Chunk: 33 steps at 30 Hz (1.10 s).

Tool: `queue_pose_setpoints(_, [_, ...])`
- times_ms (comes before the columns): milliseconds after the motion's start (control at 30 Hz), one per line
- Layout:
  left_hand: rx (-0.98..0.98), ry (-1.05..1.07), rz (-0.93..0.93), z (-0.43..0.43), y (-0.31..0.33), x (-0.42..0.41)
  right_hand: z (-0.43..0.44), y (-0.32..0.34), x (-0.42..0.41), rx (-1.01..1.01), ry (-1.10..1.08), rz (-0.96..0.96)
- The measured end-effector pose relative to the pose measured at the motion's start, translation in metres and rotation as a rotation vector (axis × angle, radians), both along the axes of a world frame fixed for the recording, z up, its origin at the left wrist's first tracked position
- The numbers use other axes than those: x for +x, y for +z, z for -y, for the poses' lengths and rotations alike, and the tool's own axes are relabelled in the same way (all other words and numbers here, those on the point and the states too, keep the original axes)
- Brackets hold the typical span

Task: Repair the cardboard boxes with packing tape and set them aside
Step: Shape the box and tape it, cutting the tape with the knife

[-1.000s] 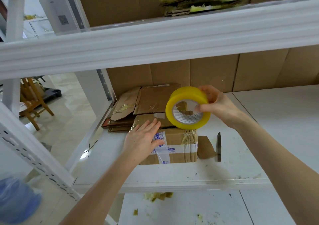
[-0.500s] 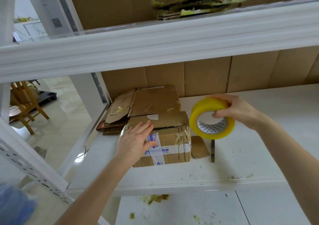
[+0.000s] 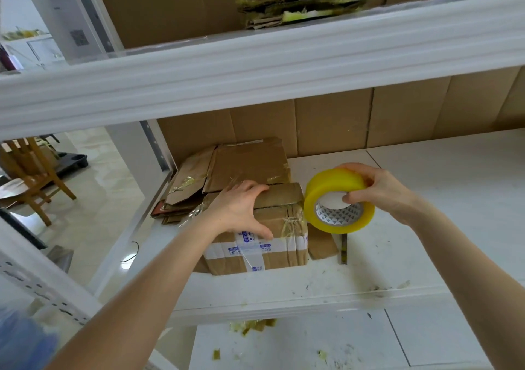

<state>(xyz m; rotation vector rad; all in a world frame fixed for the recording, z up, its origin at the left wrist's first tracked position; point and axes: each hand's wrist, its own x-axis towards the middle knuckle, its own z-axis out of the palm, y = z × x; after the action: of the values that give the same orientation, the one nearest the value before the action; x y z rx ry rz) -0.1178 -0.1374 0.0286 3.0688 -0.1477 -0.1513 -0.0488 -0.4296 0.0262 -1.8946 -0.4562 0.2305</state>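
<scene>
A small brown cardboard box with white printed tape bands and crumpled clear tape sits near the front of the white shelf. My left hand lies on top of the box, fingers curled over its far top edge and thumb down the front face. My right hand grips a yellow roll of packing tape, thumb inside the core, holding it just right of the box and above the shelf.
Flattened cardboard pieces are stacked behind the box by the shelf post. A loose cardboard flap and a dark narrow blade-like tool lie right of the box. The upper shelf beam hangs overhead. Tape scraps litter the lower shelf.
My right hand carried the tape roll from above the box down to its right side. My left hand slid back over the box top and curled onto its far edge.
</scene>
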Motion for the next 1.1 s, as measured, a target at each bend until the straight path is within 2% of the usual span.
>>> queue_pose_setpoints(200, [-0.09,-0.088,0.001,-0.011,0.0,-0.006,0.006,-0.007,-0.007,0.005,0.048,-0.019])
queue_pose_setpoints(300, [-0.006,-0.105,0.016,-0.011,-0.009,-0.018,0.005,-0.01,-0.007,0.019,0.048,-0.037])
queue_pose_setpoints(433, [0.195,-0.121,0.184,-0.003,-0.029,-0.04,0.004,-0.009,-0.006,0.017,0.057,-0.034])
queue_pose_setpoints(533, [0.205,-0.04,0.25,-0.001,-0.038,-0.053,0.003,-0.01,-0.006,0.021,0.049,-0.038])
queue_pose_setpoints(733, [0.179,0.214,0.169,-0.021,-0.036,-0.066,0.005,-0.017,-0.007,0.02,0.029,-0.061])
queue_pose_setpoints(800, [0.107,0.309,0.184,-0.023,-0.038,-0.07,0.006,-0.019,-0.008,0.027,0.022,-0.058])
queue_pose_setpoints(900, [-0.154,0.458,0.192,-0.023,-0.035,-0.07,0.005,-0.022,-0.007,0.038,0.012,-0.051])
queue_pose_setpoints(1033, [-0.398,0.601,0.233,-0.037,-0.031,-0.067,0.003,-0.024,-0.008,0.053,0.01,-0.049])
queue_pose_setpoints(1100, [-0.406,0.621,0.296,-0.041,-0.032,-0.067,0.001,-0.025,-0.009,0.072,0.0,-0.045])
